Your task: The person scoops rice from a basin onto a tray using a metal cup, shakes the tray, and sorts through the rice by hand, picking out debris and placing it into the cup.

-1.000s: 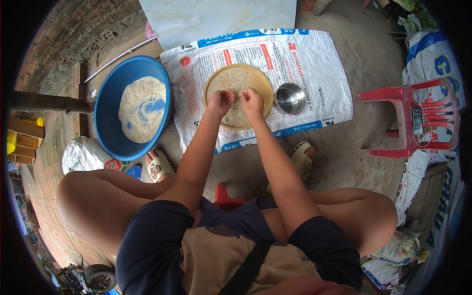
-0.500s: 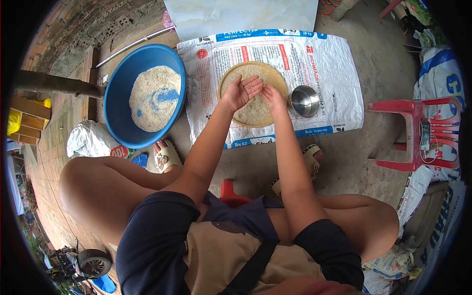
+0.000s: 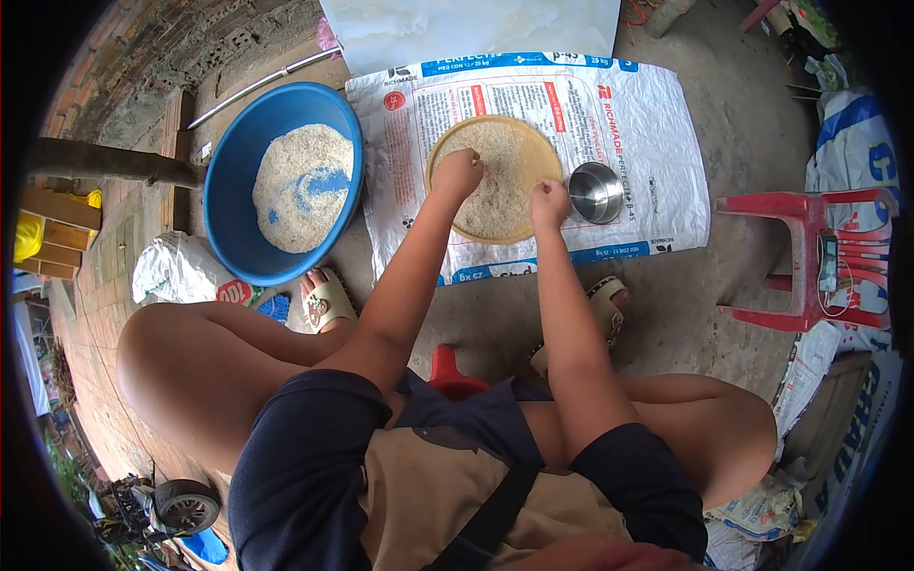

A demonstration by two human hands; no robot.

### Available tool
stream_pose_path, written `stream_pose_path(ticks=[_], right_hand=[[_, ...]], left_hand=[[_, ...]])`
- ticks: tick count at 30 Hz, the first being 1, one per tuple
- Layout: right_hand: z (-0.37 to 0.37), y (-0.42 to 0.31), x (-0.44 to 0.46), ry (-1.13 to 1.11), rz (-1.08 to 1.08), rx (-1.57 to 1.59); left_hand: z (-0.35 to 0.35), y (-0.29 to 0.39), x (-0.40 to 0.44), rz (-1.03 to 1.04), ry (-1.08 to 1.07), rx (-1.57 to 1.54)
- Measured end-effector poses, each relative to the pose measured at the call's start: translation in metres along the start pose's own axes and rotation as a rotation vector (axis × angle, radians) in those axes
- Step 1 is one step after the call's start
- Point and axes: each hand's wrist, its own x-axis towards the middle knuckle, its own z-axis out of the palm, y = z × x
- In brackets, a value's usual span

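Observation:
A round yellowish tray (image 3: 523, 225) holding a layer of rice grains (image 3: 500, 152) lies on a flattened white printed sack (image 3: 657, 143). Above the tray's left side is my left hand (image 3: 459, 173), its fingers curled closed; whatever they hold is hidden. My right hand (image 3: 550, 203) is over the tray's right rim with thumb and fingers drawn together, and I cannot make out anything in them. Just right of that hand stands a shiny metal bowl (image 3: 595, 193). To the left, a large blue basin (image 3: 227, 209) contains more pale grain (image 3: 295, 162), with blue bottom showing through.
A red plastic chair (image 3: 804, 249) lies to the right near stacked sacks (image 3: 852, 143). A pale board (image 3: 466, 33) borders the sack's far edge. On the left are a wooden pole (image 3: 114, 162) and a metal rod (image 3: 262, 86). My sandalled feet flank a red stool (image 3: 447, 371).
My hands were together over the tray, left palm up and open. Now they are apart, the left curled closed further left, the right lower and closed near the rim.

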Motion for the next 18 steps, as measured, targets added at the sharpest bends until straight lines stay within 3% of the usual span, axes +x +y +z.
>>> stream_pose_path(ticks=[2,6,10,13,15,17,18], right_hand=[[-0.001,0.006,-0.009,-0.034,-0.118,-0.093],[-0.006,0.011,-0.023,0.055,-0.321,-0.235],[-0.02,-0.011,-0.036,0.152,-0.199,-0.376],[-0.013,0.001,-0.033,0.269,-0.114,-0.369],[-0.012,0.01,-0.025,0.193,0.036,-0.184],[-0.012,0.017,-0.017,0.175,0.067,-0.151],[-0.013,0.018,-0.015,0.154,0.096,-0.122]], left_hand=[[0.002,-0.011,-0.001,-0.052,-0.06,-0.012],[0.011,-0.038,-0.013,-0.223,0.504,0.129],[0.033,-0.092,-0.001,-0.247,0.458,-0.047],[0.037,-0.088,0.0,-0.222,0.431,-0.129],[0.039,-0.082,-0.001,-0.23,0.412,-0.141],[0.043,-0.079,0.0,-0.209,0.608,-0.169],[0.038,-0.076,-0.001,-0.203,0.604,-0.168]])
